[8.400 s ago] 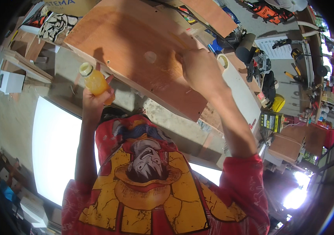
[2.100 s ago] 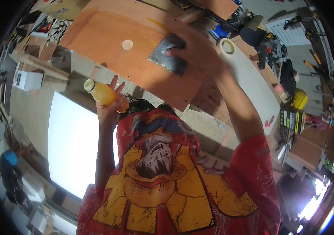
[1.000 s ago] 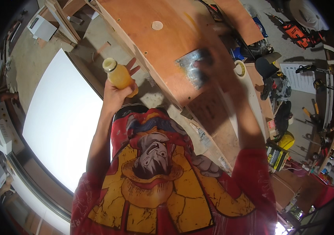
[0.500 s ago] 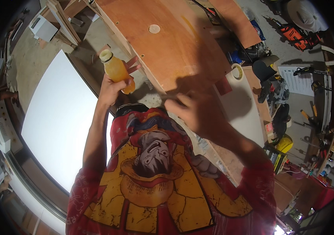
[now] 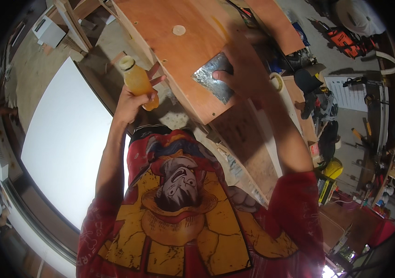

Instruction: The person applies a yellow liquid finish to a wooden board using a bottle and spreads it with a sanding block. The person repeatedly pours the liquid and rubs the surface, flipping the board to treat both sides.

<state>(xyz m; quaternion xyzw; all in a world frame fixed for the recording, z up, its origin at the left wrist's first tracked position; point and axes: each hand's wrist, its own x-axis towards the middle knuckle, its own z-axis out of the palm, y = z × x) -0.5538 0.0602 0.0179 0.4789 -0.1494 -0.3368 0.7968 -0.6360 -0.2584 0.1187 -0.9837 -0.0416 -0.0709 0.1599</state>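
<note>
My left hand [image 5: 130, 103] is wrapped round a plastic bottle [image 5: 138, 81] of yellow-orange liquid, some fingers stretched past it. The bottle leans, its pale neck pointing up and away, left of the wooden board's edge. My right hand [image 5: 237, 81] grips a thin, shiny metal sheet [image 5: 209, 76] with smeared marks, thumb on its upper face. That sheet is held over the reddish-brown plywood board [image 5: 160, 23]; whether it touches the wood I cannot tell. A pale round patch [image 5: 178, 30] shows on the board, and an orange-yellow streak lies farther along it.
Left of me lies a large white panel [image 5: 63, 143]. Right of the board are a tape roll [image 5: 276, 82], a dark cap [image 5: 308, 82], a printed sheet [image 5: 346, 92] and an orange-red power tool [image 5: 343, 42]. Another plywood piece [image 5: 276, 25] lies beyond.
My right hand has moved away from me and right, from the board's near edge to over its surface; the metal sheet now shows clearly. The left hand and bottle have hardly moved.
</note>
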